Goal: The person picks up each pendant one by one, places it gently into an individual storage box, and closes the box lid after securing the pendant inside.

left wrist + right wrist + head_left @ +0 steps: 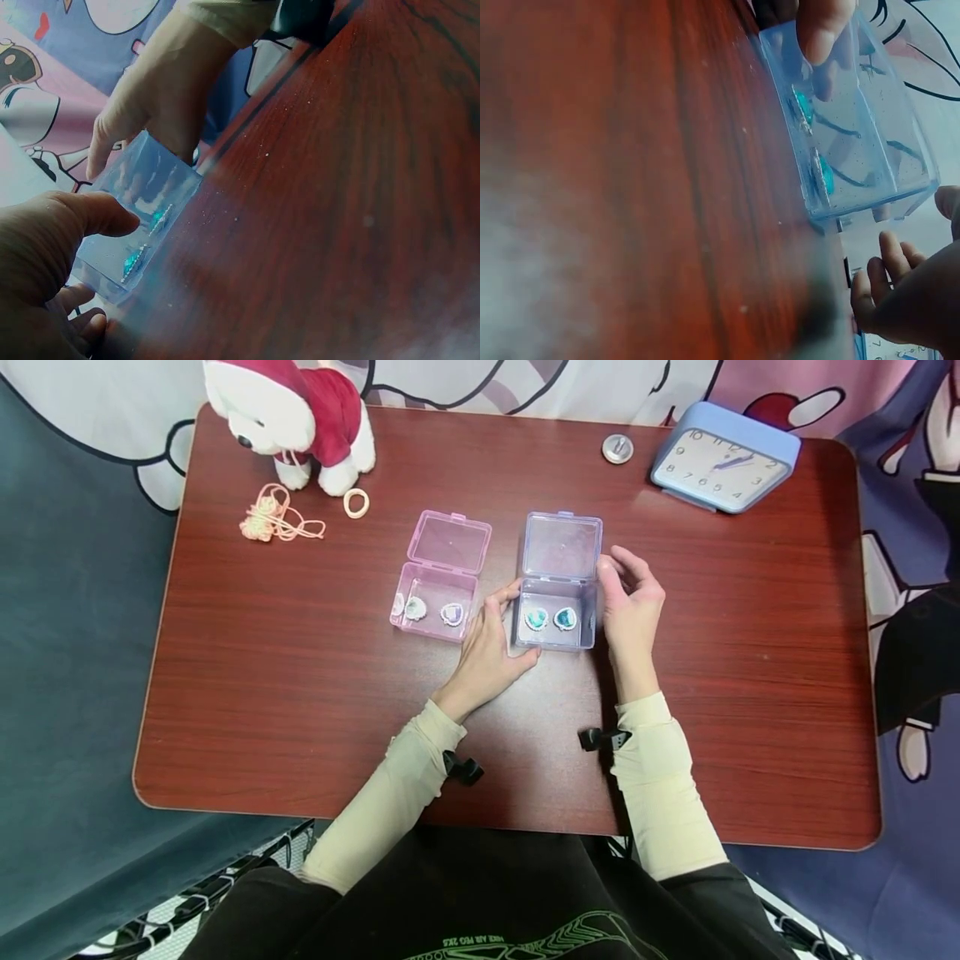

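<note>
**Both hands at the open blue box**

Nearest the person, the left hand (487, 647) holds the left wall of the blue box (558, 625), thumb along its front corner and fingers curled against the side. The right hand (628, 602) sits at the box's right wall, fingers loosely bent by the hinge; whether it actually grips cannot be told. Inside the box lie two teal gems (550, 619), and its lid (562, 545) stands open behind. Just left of the box is an open pink box (435, 602) with pale gems. Farther back from the box: a round knob (617, 448), a blue clock (722, 460), a plush dog (296, 414), a ring (356, 502) and tangled cord (272, 517).
</note>
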### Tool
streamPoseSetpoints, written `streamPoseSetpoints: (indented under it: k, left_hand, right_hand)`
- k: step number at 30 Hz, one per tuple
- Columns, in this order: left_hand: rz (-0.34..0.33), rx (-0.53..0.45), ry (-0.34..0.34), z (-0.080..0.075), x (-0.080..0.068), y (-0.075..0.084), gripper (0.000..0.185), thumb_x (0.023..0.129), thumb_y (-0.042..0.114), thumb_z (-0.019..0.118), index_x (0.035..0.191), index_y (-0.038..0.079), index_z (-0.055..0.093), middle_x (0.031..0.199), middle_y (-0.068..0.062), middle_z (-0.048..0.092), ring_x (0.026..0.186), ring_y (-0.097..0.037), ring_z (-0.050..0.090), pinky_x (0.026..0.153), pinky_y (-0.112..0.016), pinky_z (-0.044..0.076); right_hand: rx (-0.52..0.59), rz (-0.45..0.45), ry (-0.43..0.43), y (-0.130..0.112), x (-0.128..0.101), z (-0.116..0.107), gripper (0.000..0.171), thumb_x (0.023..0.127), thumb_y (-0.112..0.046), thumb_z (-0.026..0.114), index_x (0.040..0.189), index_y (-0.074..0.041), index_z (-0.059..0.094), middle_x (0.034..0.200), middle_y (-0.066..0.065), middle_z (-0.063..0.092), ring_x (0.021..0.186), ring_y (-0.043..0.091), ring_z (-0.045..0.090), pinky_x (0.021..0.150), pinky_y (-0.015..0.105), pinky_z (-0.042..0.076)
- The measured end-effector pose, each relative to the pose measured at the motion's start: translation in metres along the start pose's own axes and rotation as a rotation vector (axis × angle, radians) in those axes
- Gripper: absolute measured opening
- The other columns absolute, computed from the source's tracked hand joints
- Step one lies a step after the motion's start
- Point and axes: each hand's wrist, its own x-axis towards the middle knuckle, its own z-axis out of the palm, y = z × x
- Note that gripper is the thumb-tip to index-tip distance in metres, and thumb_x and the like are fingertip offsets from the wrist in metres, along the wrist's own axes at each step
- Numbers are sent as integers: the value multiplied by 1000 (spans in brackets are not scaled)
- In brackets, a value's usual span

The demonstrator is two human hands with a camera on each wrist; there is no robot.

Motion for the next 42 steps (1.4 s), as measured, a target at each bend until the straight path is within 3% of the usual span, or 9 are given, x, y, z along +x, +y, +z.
streamPoseSetpoints:
  k: [7,12,15,17,19,22,25,36,42]
  left_hand:
    - [-3,-4,-4,-1,-1,-1,82,81,13,86,145,1,35,169,-6,39,154,-21,38,124,-30,24]
    - [-26,21,3,-1,-1,-1,84,81,16,87,146,2,35,167,-5,41,151,-23,40,123,-33,26]
    - [-29,23,10,-1,-1,0,87,80,16,87,148,4,35,166,-5,42,150,-23,41,122,-34,27]
    - [-25,19,14,-1,-1,0,86,80,16,87,148,4,35,167,-5,41,150,-23,42,122,-34,28]
    - [-20,19,16,-1,-2,1,86,80,16,87,148,4,35,167,-5,41,150,-24,42,123,-34,28]
    - [-15,21,16,-1,-2,1,85,80,15,87,147,4,35,167,-4,41,150,-24,42,123,-34,28]
    - [-11,23,16,-1,-2,1,85,80,15,87,146,4,35,167,-4,41,149,-24,42,122,-34,28]
    - [-8,34,7,0,-2,0,84,79,13,87,145,2,35,167,-6,41,150,-26,42,122,-33,27]
    - [-23,6,1,-1,-4,2,85,80,12,87,146,2,34,169,-6,38,152,-25,40,124,-32,27]
  right_hand:
    - [325,50,-38,-5,0,2,30,96,-5,72,122,9,71,95,9,75,84,19,68,86,32,55]
    - [487,2,-119,-7,-9,-3,17,100,-9,65,98,1,79,92,10,76,87,19,69,87,31,55]
    - [397,-45,-150,-4,-17,-9,22,99,-10,64,84,-5,79,95,8,77,95,19,69,91,29,54]
    - [295,-87,-171,0,-25,-15,18,97,-7,65,88,-1,79,104,11,77,104,21,69,99,30,52]
    - [187,-123,-205,5,-33,-20,16,93,-2,67,103,3,78,117,14,74,115,24,67,107,33,49]
    - [68,-167,-280,13,-45,-27,45,89,4,73,133,5,67,132,19,68,122,29,63,113,39,46]
    - [-17,-198,-343,19,-53,-30,68,85,7,79,148,1,54,137,22,63,123,33,60,111,38,46]
    - [-123,-253,-327,27,-61,-26,82,81,5,85,154,0,47,141,20,60,124,31,59,110,34,43]
    - [-147,-243,-320,-4,-74,-18,77,83,8,80,151,11,43,140,33,57,123,40,57,109,32,43]
